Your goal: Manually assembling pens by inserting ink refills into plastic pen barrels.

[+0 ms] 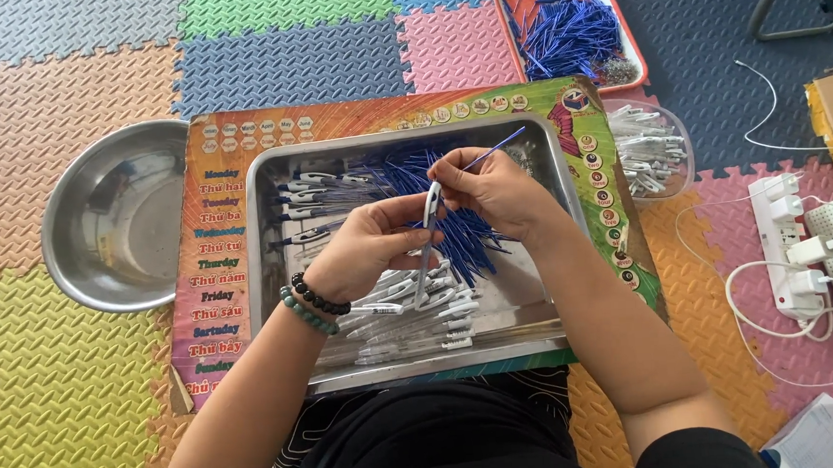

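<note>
- left hand (365, 249) grips a white-and-clear plastic pen barrel (428, 238), held upright.
- right hand (492, 192) pinches a thin blue ink refill (496, 148) at the barrel's top.
- both hover over a rectangular steel tray (267, 190).

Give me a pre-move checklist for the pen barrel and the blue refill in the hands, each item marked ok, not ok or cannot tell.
1. Left hand grips the pen barrel: ok.
2. Right hand pinches the blue refill: ok.
3. Refill tip lined up with the barrel's open end: cannot tell, fingers hide it.
4. Spare refills lying in the steel tray: ok.
5. Finished pens stacked at the tray's near side: ok.
</note>
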